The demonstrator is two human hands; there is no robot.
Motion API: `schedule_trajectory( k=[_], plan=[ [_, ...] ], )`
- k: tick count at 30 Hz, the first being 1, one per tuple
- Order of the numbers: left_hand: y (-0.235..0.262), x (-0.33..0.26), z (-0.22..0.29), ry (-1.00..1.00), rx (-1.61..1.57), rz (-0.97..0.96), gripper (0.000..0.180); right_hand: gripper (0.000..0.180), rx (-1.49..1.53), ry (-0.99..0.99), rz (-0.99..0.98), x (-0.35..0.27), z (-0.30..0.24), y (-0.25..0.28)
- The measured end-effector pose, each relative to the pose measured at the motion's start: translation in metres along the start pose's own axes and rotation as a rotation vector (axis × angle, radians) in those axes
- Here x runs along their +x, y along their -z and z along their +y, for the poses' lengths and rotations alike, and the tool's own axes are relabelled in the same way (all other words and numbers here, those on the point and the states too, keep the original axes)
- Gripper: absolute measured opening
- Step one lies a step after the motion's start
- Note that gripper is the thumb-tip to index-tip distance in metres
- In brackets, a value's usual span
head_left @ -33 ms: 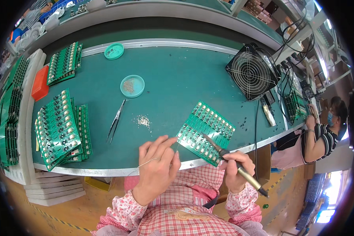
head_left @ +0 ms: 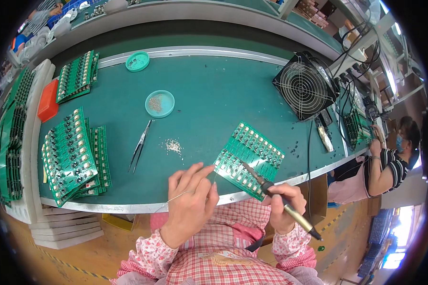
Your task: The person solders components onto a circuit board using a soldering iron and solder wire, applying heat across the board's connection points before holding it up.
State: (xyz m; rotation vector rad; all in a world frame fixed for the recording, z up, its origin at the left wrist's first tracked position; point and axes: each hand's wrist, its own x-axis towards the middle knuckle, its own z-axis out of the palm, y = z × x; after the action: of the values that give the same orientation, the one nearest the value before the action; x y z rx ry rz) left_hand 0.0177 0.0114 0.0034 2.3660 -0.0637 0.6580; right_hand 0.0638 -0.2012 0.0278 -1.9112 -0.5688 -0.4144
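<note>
A green circuit board panel (head_left: 249, 159) with rows of small parts lies tilted at the front edge of the teal bench (head_left: 214, 90). My right hand (head_left: 283, 204) grips a soldering iron (head_left: 290, 211) like a pen, its tip resting on the panel's near half. My left hand (head_left: 190, 202) pinches a thin solder wire (head_left: 176, 197), the fingertips reaching toward the panel's left corner. The wire trails off to the left below the hand.
Tweezers (head_left: 140, 145) and a small heap of tiny parts (head_left: 173, 145) lie left of the panel. A teal dish (head_left: 160, 103) and a second one (head_left: 137, 61) sit behind. Stacked green boards (head_left: 73, 154) fill the left. A black fan (head_left: 305, 88) stands right; a seated co-worker (head_left: 390, 161) works beyond.
</note>
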Motion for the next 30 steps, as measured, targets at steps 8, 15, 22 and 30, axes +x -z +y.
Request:
schedule_trajectory(
  k=[8, 15, 22, 30],
  plan=[
    [-0.004, 0.000, 0.002, 0.029, 0.079, -0.025, 0.010, 0.006, -0.108, 0.261, -0.225, 0.014, -0.012, -0.016],
    [-0.005, 0.001, 0.003, 0.029, 0.104, -0.031, 0.010, 0.009, -0.159, 0.284, -0.291, 0.020, -0.016, -0.023],
    [-0.005, 0.000, 0.003, 0.031, 0.111, -0.034, 0.011, 0.010, -0.141, 0.294, -0.299, 0.022, -0.016, -0.026],
    [-0.006, 0.001, 0.003, 0.039, 0.117, -0.035, 0.011, 0.014, -0.159, 0.299, -0.337, 0.023, -0.017, -0.026]
  ],
)
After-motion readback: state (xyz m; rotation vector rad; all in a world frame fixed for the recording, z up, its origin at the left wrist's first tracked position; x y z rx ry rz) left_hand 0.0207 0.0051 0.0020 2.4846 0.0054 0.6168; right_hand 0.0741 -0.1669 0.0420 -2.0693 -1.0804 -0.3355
